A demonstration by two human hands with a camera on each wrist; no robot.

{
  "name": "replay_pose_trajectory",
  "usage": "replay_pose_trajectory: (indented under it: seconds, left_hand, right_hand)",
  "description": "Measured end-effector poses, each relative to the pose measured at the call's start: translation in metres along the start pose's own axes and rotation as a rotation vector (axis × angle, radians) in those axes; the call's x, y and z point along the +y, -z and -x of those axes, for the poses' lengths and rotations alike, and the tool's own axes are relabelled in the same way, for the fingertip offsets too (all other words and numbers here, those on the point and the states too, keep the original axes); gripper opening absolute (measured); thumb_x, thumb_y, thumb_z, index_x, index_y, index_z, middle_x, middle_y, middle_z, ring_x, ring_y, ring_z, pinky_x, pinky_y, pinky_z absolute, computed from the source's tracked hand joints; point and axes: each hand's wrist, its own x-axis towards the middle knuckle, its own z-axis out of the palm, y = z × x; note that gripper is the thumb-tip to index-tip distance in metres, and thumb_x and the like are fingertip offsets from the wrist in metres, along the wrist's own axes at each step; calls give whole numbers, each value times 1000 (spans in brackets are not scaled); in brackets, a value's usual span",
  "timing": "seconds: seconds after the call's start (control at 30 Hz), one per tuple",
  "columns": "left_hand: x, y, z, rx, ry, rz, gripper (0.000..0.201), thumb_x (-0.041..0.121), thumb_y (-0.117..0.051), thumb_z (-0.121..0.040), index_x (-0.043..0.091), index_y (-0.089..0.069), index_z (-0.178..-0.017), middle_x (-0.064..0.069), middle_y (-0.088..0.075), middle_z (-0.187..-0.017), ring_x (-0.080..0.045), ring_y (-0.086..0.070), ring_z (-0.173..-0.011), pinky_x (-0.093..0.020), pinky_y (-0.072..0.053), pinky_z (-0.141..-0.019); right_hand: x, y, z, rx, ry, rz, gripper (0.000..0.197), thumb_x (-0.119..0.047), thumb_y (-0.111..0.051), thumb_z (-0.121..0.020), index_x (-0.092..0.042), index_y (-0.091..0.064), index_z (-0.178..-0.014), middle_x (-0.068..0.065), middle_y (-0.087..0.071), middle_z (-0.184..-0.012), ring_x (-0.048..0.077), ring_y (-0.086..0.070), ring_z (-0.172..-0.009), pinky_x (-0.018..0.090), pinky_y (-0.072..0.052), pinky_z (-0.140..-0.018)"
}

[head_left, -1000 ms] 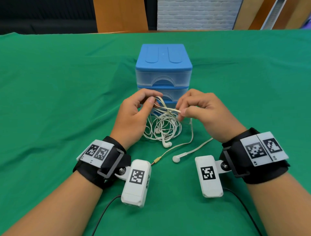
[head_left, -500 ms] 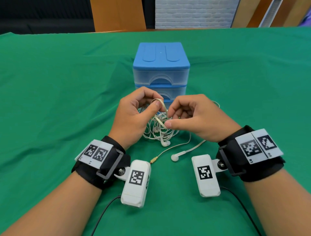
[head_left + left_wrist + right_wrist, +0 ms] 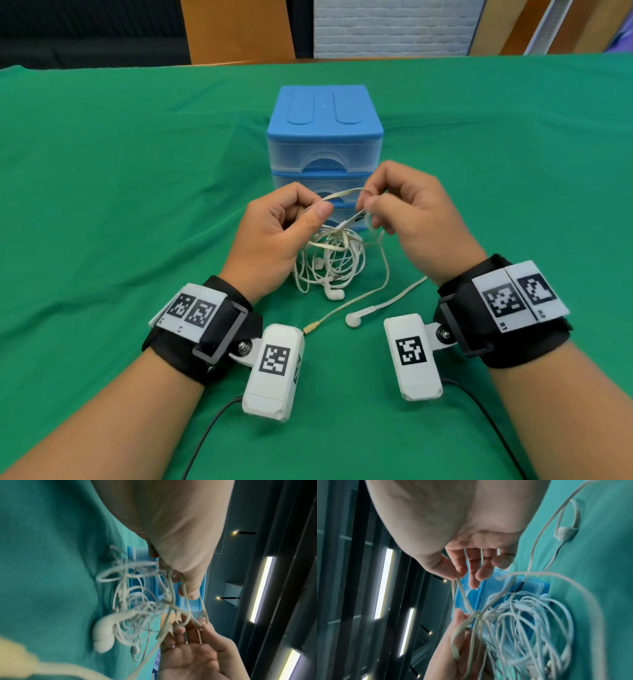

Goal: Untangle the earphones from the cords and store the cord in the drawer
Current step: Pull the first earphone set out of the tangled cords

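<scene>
- Left hand (image 3: 274, 236): raised over the counter in front of the drawer unit, fingers curled, thumb and forefinger pinching a flat cream cord (image 3: 339, 196) at the top of the tangle.
- Right hand (image 3: 418, 219): raised at like height, just right of the left hand, thumb and forefinger pinching the same flat cord strand; the other fingers loosely bent. The two hands sit close together, with a short span of cord stretched between them.
- Earphones (image 3: 329, 263): white, thin wire in a loose knotted bundle hanging from the pinched point down to the cloth, between the two wrists. One earbud (image 3: 334, 294) lies at the near edge of the bundle; a second earbud (image 3: 352, 320) lies apart on the cloth, nearer still, its wire running up to the right under the right hand.
- Cord plug (image 3: 310, 329): small gold-toned jack at the end of a thin strand, lying on the cloth just beside the left wrist camera.
- Drawer unit (image 3: 324, 144): blue top and frame, clear drawer fronts stacked one above another, standing upright on the far side of the hands; the drawers in view are closed, the lowest partly hidden by the hands.
- Counter (image 3: 102, 205): covered with a green cloth, slightly creased.
- Wrist bands (image 3: 219, 329): black straps with white printed marker tags, one on each wrist, each carrying a white camera box.
</scene>
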Motion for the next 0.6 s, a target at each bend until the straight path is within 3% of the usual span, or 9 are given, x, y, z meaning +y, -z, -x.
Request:
replay_pose_trajectory:
  seconds: [0.07,0.2,0.3,0.37,0.43,0.5,0.6]
  left_hand:
    - [-1,-1,-1,-35,21,-8,17,13,-65,-97,2,-63,-84,-14,-38,-60,-15,-29,-56,-20,-25,-50]
    - [-4,-1,-1,-51,39,-14,15,12,-70,-93,6,-66,-80,-8,-35,-60,-12,-28,-56,-20,-25,-52]
    - [-4,1,-1,-58,33,-29,13,13,-72,-91,9,-67,-79,-11,-43,-61,-17,-32,-57,-25,-29,-55]
    - [-4,2,0,-69,29,-24,10,13,-69,-91,10,-69,-82,-25,-50,-65,-35,-35,-61,-31,-31,-61]
    - [-3,3,1,-57,14,-18,8,13,-66,-90,12,-70,-84,-31,-56,-73,-42,-41,-64,-36,-33,-63]
    - [-3,3,1,-17,-3,-13,7,13,-66,-90,10,-71,-86,-31,-59,-77,-43,-44,-64,-43,-36,-59]
    - [-4,3,1,28,-5,30,5,11,-70,-89,7,-71,-90,-22,-65,-80,-33,-48,-65,-52,-45,-60]
  right_hand:
    - [-2,1,-1,63,-5,-139,7,-10,-54,-82,-13,-54,-77,11,-68,-81,12,-56,-68,18,-42,-60]
    - [-4,1,0,59,-42,-344,9,-12,-53,-88,-18,-51,-80,9,-75,-87,24,-60,-84,26,-42,-64]
    - [-5,1,0,34,-93,-438,9,-18,-53,-94,-19,-48,-86,12,-75,-85,20,-63,-73,24,-43,-62]
    - [-4,2,0,36,-123,-426,12,-18,-53,-99,-19,-48,-88,12,-74,-82,19,-63,-66,24,-44,-60]
    - [-2,2,0,43,-131,-360,15,-14,-51,-103,-19,-48,-90,12,-74,-80,21,-63,-64,24,-44,-59]
    - [-1,2,0,37,-125,-295,14,-12,-52,-103,-18,-50,-91,13,-73,-78,23,-63,-62,23,-45,-57]
    - [0,3,1,2,-126,-223,9,-7,-55,-101,-14,-53,-95,15,-70,-75,21,-64,-59,24,-46,-56]
